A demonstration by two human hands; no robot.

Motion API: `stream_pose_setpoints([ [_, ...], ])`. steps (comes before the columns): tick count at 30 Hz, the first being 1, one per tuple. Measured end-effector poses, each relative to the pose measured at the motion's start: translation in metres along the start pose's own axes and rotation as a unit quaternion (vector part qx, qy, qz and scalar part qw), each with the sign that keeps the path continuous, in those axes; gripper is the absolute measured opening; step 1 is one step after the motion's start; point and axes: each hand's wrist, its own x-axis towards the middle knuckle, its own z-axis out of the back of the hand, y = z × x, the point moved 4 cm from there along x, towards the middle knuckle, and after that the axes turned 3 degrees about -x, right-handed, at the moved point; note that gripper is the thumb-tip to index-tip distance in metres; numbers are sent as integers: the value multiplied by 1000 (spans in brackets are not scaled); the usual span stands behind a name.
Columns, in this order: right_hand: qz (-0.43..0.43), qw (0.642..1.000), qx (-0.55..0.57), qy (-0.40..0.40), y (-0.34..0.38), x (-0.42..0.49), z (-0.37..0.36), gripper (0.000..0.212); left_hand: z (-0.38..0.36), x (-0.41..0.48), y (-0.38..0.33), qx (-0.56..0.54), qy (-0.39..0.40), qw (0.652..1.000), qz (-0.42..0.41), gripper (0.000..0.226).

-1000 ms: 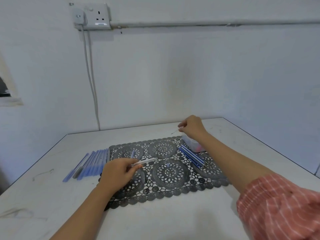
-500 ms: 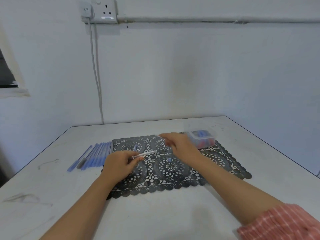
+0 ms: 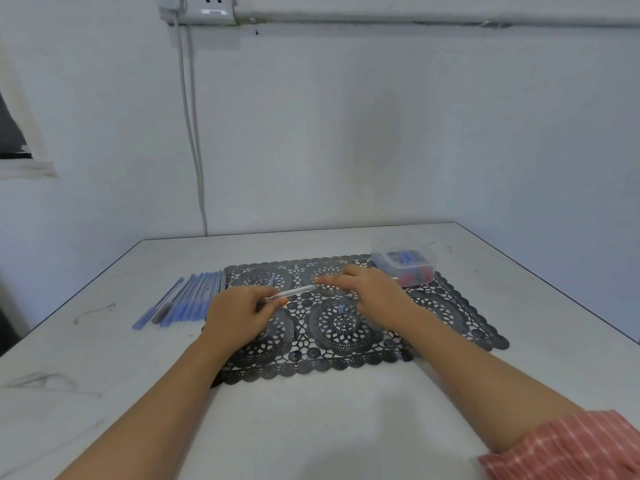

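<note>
My left hand [image 3: 239, 315] grips one end of a clear pen barrel [image 3: 294, 292], which points right and away over a black lace mat [image 3: 450, 317]. My right hand [image 3: 372, 292] hovers just right of the barrel's far end, its fingertips pinched together near that end. What it pinches is blurred; it looks like a thin refill. A small blue cap [image 3: 341, 309] lies on the mat below the right hand, and another blue piece [image 3: 271, 281] lies beyond the left hand.
Several blue pens [image 3: 183, 301] lie in a row on the white table [image 3: 311, 427], left of the mat. A clear plastic box [image 3: 405, 268] with blue and red small parts stands at the mat's far right corner. A cable [image 3: 194, 140] runs down the wall behind.
My right hand came from the far right of the mat, near the box, across to the barrel's end. The left hand kept holding the barrel. The view shifted a little.
</note>
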Motion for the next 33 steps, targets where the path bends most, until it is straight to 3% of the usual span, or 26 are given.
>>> stream_pose_setpoints([
  [33, 31, 999, 9, -36, 1, 2, -7, 67, -1, 0, -1, -7, -10, 1000, 6, 27],
])
